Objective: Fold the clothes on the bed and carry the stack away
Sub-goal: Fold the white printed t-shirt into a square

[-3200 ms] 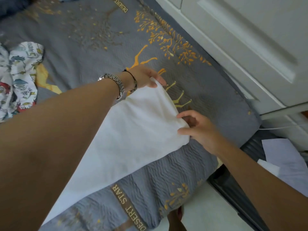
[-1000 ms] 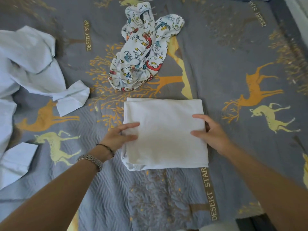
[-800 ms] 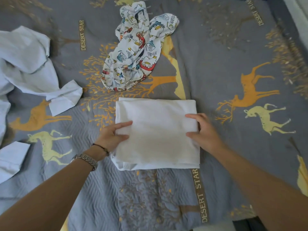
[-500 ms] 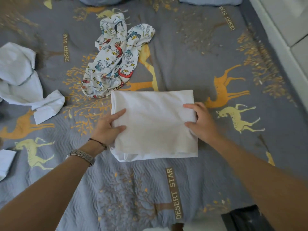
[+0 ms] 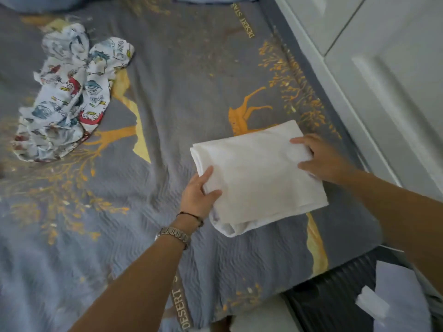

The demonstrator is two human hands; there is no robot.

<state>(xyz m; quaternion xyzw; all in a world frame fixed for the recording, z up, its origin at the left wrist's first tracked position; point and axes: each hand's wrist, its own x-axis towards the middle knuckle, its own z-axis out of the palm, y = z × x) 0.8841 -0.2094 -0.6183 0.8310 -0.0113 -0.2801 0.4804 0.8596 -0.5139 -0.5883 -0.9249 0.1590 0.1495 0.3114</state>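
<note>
A folded white garment (image 5: 259,176) lies on the grey deer-print bedspread (image 5: 167,92), near the bed's right edge. My left hand (image 5: 197,192) grips its left side, thumb on top and fingers under the edge. My right hand (image 5: 321,159) holds its right side, fingers spread over the fabric. The bundle is angled, its near end sagging slightly. A crumpled cartoon-print garment (image 5: 69,97) lies unfolded at the upper left of the bed.
White wardrobe doors (image 5: 383,68) stand close along the bed's right side. A dark ribbed object (image 5: 335,295) with white papers (image 5: 402,295) on it sits on the floor at the bed's near right corner. Pale floor (image 5: 259,317) shows below the bed's edge.
Both hands have moved the folded white garment to the right, toward the bed's wardrobe side, and turned it. The pale blue clothes at the left have left the view.
</note>
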